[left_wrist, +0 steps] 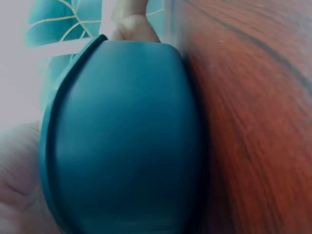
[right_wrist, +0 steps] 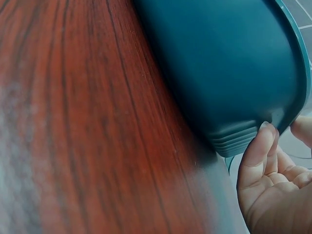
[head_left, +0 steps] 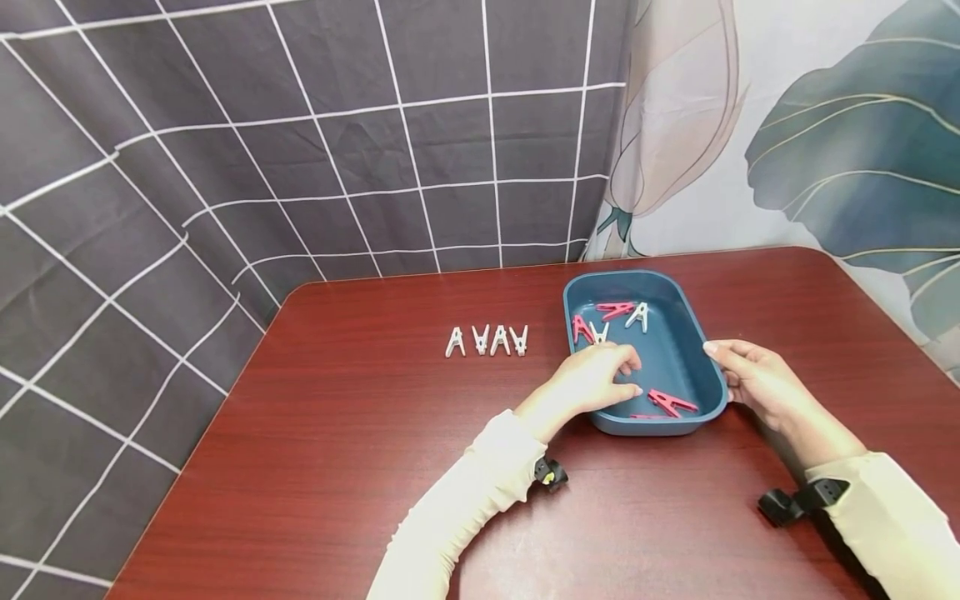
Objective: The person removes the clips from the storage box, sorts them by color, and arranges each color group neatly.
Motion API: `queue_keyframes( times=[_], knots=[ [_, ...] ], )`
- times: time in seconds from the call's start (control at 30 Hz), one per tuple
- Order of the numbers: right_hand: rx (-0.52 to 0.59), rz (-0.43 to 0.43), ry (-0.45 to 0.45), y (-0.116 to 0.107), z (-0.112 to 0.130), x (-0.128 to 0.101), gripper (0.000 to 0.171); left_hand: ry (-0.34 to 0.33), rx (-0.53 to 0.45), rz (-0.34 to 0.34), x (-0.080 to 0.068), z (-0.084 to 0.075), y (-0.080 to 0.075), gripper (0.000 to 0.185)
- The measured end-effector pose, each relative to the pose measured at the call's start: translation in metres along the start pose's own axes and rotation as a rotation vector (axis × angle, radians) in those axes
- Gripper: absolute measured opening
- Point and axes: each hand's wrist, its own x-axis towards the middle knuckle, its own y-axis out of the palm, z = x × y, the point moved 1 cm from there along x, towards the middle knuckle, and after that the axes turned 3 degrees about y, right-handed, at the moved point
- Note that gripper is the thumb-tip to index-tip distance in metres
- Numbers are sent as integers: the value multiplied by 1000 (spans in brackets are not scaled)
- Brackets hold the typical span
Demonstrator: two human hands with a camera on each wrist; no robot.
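Left hand (head_left: 592, 379) reaching over the near rim into the blue tray (head_left: 712, 379) on the surface (head_left: 360, 467), fingers curled among pink and white clothespins, grasp hidden; right hand (head_left: 753, 379) loosely curved against the tray's right wall, seemingly steadying it; four white clothespins (head_left: 487, 340) lined up left.

Both arms wear long cream sleeves of soft, smooth cloth that end at the wrists, leaving the left hand (head_left: 592, 379) and right hand (head_left: 753, 382) bare. A small black camera mount (head_left: 550, 474) with a yellowish dot is strapped under the left wrist. A larger black clip-like mount (head_left: 801, 500) sits at the right wrist, against the cuff
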Motion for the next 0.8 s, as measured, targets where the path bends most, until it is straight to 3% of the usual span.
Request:
queue_keyframes(
  times=[0.23,0.5,0.8],
  knots=[
    [-1,-2,-9,0,0,1,15,-75,180,5,2,-4,8,29],
    [-14,-2,5,1,3,3,16,-171,238,38,3,-7,9,38],
    [-30,5,19,3,0,3,15,-206,299,88,2,-10,13,29]
  ],
)
